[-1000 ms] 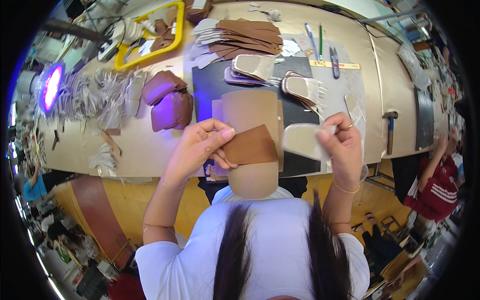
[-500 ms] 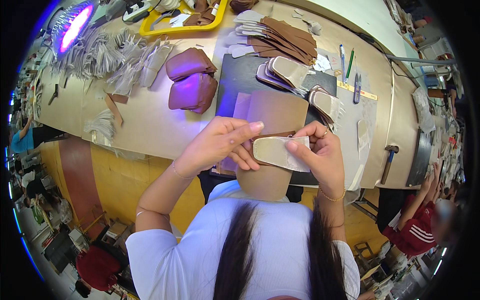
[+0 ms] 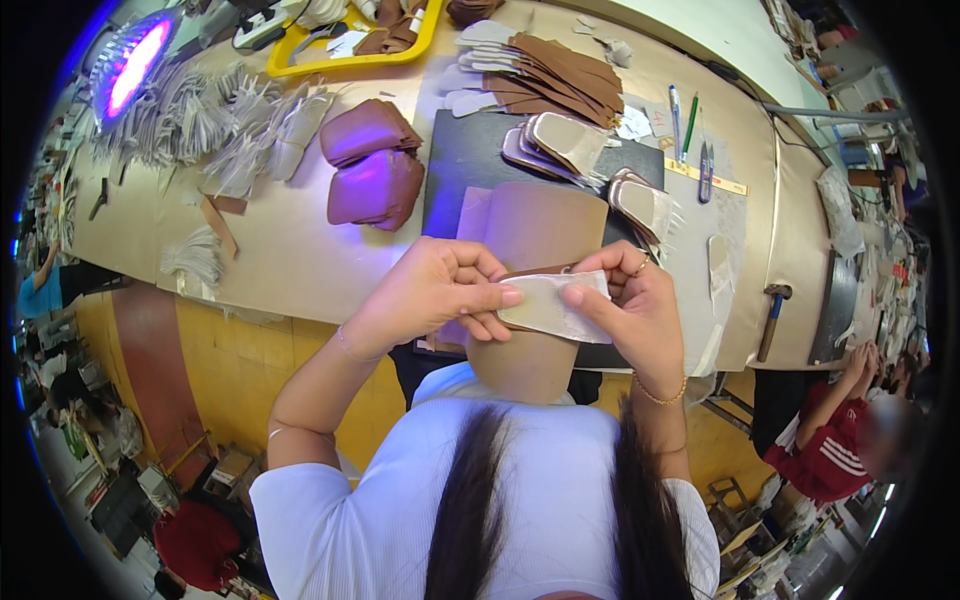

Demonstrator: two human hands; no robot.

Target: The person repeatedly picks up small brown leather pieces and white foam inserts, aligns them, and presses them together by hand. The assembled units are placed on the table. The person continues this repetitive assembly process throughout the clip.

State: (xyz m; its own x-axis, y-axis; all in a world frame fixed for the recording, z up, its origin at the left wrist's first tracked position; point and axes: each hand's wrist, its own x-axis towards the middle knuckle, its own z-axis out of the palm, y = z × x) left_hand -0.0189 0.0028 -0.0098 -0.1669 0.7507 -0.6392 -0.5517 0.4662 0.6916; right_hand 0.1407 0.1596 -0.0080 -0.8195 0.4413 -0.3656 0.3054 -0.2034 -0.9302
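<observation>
Between my hands is a tongue-shaped leather piece with an off-white lining [image 3: 548,304] facing up and a brown edge showing behind it. My left hand [image 3: 440,288] pinches its rounded left end between thumb and fingers. At the wider right end, my right hand [image 3: 636,312] grips it, thumb on top and fingers behind. Both hands are just above a curved tan board [image 3: 550,222], which slopes from the table edge toward my lap. Beyond the board lies a black mat [image 3: 452,150]. Two stacks of similar pale-lined pieces [image 3: 568,140] [image 3: 642,208] rest close to my right hand.
Brown leather stacks [image 3: 372,190] sit left of the mat. Brown strips with pale ends [image 3: 565,85] lie behind it. Snips [image 3: 706,172], a ruler [image 3: 722,183] and a hammer [image 3: 774,318] are at right. A lamp [image 3: 135,70] shines upper left. A red-sleeved person [image 3: 830,435] sits at right.
My left thumb has come down onto the piece's left end, and the fingers have closed there. The piece has tilted slightly; my right hand keeps its hold.
</observation>
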